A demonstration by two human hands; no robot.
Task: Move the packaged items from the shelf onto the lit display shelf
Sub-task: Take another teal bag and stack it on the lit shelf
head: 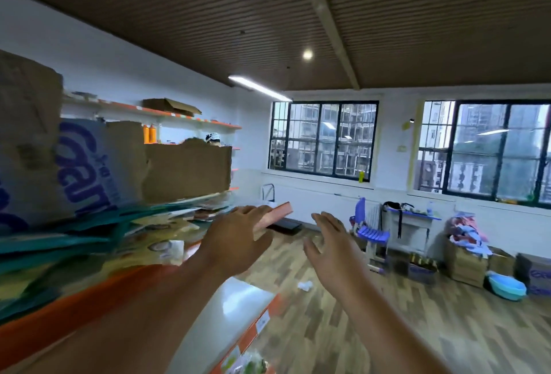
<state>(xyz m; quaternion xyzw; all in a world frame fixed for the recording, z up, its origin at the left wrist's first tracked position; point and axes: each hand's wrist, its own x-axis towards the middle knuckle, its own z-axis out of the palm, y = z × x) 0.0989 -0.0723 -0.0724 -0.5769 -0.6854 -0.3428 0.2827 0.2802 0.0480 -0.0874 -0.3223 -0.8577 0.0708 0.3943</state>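
My left hand is raised in front of me and grips a flat pink package by its near end, so that the package sticks out to the right past the shelf's end. Beside it my right hand hovers with fingers spread and nothing in it, a short gap from the package. To the left, several flat teal and yellow packaged items lie stacked on an orange-edged shelf; they are blurred. No lit display shelf shows here.
Torn cardboard boxes stand on top of the shelf unit. A lower white shelf board juts out below my arms. Across the wood floor are a blue chair, a small desk, cardboard boxes and a blue basin under the windows.
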